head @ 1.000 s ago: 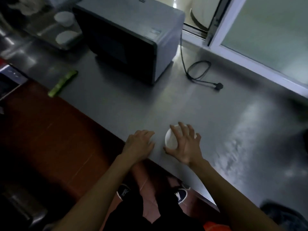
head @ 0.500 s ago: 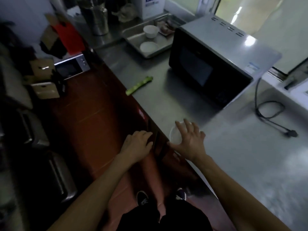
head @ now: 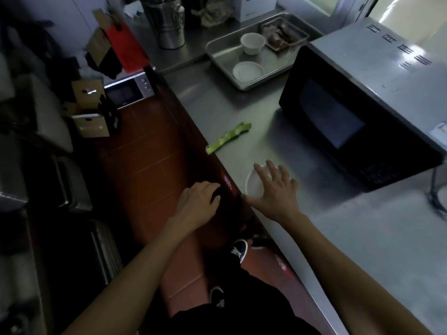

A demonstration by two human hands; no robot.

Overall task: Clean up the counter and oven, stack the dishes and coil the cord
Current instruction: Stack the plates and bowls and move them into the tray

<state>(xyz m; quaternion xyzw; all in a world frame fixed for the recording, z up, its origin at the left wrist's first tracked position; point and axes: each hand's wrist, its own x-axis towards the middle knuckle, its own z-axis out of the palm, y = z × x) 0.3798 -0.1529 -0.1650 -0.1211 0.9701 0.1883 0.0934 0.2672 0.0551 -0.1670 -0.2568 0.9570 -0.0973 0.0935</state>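
The right hand [head: 274,189] lies spread over a small white dish [head: 254,183] at the near edge of the steel counter [head: 362,226], its straight fingers resting across the top of the dish and the thumb stretched out along the counter's lip. The left hand [head: 198,201] hangs just left of that edge, over the red tiled floor [head: 145,153], fingers loosely curled and holding nothing — the two hands are near each other but apart. Beyond the dish, toward the far left along the counter edge, a crumpled green wrapper [head: 228,139] lies flat on the steel. To the right of it sits the microwave oven [head: 362,105], dark door closed and facing left, its grey top catching window light. At the far right edge a bit of black cord [head: 435,197] trails down behind the oven onto the counter. Farther back a shallow metal tray [head: 222,56] holds a white bowl [head: 252,43] and, nearer, a white saucer [head: 248,71]; a smaller metal container [head: 285,35] with something dark inside sits in the tray's far right corner. Behind the tray stand a steel canister [head: 167,22] and a white box [head: 256,6] — both at the far end of the counter.
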